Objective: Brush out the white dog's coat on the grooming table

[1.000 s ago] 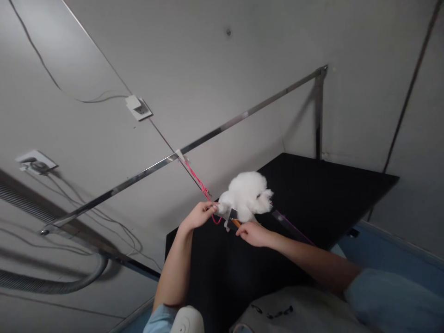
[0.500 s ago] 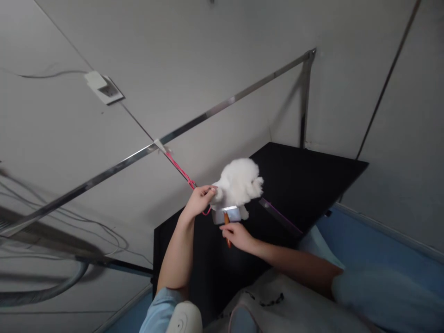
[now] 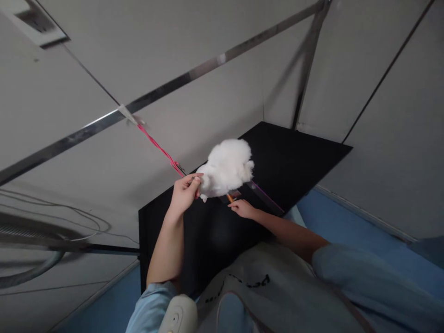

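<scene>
A fluffy white dog (image 3: 227,164) stands on the black grooming table (image 3: 287,148), its head end at the left. My left hand (image 3: 185,189) is closed at that end, thumb and fingers pinching the dog at what looks like the muzzle. My right hand (image 3: 243,209) grips the orange handle of a slicker brush (image 3: 230,198) low beside the dog's near side. Most of the brush's head is hidden under the dog's coat. A pink lead (image 3: 156,144) runs down to the dog from a metal bar (image 3: 204,69).
A narrow purple-edged dark strip, perhaps a comb (image 3: 267,196), lies right of the dog. Behind the table stands a pale wall with a power socket (image 3: 36,23). Cables and a grey hose (image 3: 38,270) are at the left.
The view has shifted closer. The brush has moved from in front of the dog, where its plate showed fully, to partly beneath its side. My left hand keeps its hold at the dog's head end.
</scene>
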Available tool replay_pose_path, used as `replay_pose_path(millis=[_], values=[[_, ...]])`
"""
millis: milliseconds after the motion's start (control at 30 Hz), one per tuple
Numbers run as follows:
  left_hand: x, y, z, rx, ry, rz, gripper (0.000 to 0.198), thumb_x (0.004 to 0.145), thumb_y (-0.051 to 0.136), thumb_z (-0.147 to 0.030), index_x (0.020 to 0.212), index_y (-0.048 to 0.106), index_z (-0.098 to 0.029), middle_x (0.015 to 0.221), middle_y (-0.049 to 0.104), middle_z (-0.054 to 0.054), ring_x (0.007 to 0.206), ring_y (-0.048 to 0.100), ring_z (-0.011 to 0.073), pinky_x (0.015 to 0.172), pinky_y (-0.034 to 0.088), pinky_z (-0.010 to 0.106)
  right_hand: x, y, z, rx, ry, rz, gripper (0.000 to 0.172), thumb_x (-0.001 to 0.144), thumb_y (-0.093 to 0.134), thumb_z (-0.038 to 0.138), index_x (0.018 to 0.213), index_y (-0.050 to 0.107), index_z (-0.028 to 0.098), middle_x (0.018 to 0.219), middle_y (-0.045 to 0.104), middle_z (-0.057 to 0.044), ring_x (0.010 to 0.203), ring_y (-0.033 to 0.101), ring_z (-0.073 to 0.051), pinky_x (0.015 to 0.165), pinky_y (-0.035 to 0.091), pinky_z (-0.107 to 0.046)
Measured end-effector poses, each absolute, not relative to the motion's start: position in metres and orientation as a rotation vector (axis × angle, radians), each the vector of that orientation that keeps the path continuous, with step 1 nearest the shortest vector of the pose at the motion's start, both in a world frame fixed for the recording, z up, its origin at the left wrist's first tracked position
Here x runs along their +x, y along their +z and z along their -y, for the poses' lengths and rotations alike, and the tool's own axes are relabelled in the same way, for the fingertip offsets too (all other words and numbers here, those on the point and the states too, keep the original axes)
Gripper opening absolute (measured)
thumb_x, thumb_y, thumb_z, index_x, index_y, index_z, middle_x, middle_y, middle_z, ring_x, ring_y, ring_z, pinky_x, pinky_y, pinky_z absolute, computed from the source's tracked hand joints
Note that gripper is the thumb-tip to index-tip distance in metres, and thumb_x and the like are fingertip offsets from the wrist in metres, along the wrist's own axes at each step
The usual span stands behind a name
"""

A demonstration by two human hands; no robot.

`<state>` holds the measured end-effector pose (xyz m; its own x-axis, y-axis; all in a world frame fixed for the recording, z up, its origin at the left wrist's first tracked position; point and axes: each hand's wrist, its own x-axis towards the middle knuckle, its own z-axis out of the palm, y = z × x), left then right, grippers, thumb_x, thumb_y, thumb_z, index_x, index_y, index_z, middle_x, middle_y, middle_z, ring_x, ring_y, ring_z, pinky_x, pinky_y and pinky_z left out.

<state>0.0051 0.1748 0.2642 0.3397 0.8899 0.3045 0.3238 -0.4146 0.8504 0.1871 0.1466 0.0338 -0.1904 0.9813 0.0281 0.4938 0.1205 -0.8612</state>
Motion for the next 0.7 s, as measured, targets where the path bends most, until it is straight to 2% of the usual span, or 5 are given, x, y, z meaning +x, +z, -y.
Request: replay_pose_path(millis=[100,267,400,467,700], values=[[0.002,0.259,-0.174,1.880,1.082,-1.070,0.037,0.085,0.058,-0.044,0.097,0.070,-0.011,0.042,0.050,-0.005,0.036,0.044,0.0074,0.041,0.036,0.019,0.198,0.021,-0.145,-1.512,1.090,1.744,0.024,0.081,0.055,0.014,0.092,0.075,0.017,0.073,0.074,-0.003,0.067,0.069,-0.016,0.069,0.054,-0.026],[0.001,0.253,-0.166,1.862,1.133,-1.084,0.037,0.085,0.059,-0.042,0.099,0.070,-0.010,0.042,0.050,-0.005,0.037,0.045,0.0075,0.043,0.037,0.019,0.202,0.020,-0.153,-1.494,1.122,1.723,0.026,0.080,0.057,0.012,0.097,0.075,0.022,0.096,0.074,-0.003,0.088,0.069,-0.015,0.078,0.052,-0.023],[-0.006,0.249,-0.152,1.837,1.118,-1.092,0.035,0.085,0.059,-0.041,0.101,0.070,-0.012,0.044,0.051,-0.004,0.039,0.046,0.0077,0.044,0.037,0.019,0.210,0.022,-0.155,-1.550,1.261,1.693,0.018,0.077,0.058,0.010,0.080,0.075,0.016,0.063,0.070,-0.002,0.055,0.065,-0.013,0.058,0.050,-0.022],[-0.013,0.246,-0.141,1.843,1.085,-1.092,0.033,0.086,0.059,-0.040,0.101,0.070,-0.013,0.045,0.052,-0.004,0.041,0.046,0.0078,0.045,0.037,0.019,0.211,0.022,-0.157,-1.551,1.321,1.669,0.017,0.079,0.059,0.012,0.084,0.075,0.016,0.059,0.068,0.000,0.049,0.061,-0.011,0.054,0.048,-0.020],[-0.051,0.203,-0.096,1.679,1.151,-1.214,0.024,0.085,0.061,-0.036,0.097,0.068,-0.016,0.052,0.058,-0.003,0.047,0.053,0.0100,0.051,0.044,0.022,0.233,0.025,-0.166,-1.662,1.429,1.491,0.013,0.084,0.061,0.019,0.084,0.071,0.011,0.077,0.069,-0.006,0.071,0.064,-0.016,0.066,0.051,-0.026]])
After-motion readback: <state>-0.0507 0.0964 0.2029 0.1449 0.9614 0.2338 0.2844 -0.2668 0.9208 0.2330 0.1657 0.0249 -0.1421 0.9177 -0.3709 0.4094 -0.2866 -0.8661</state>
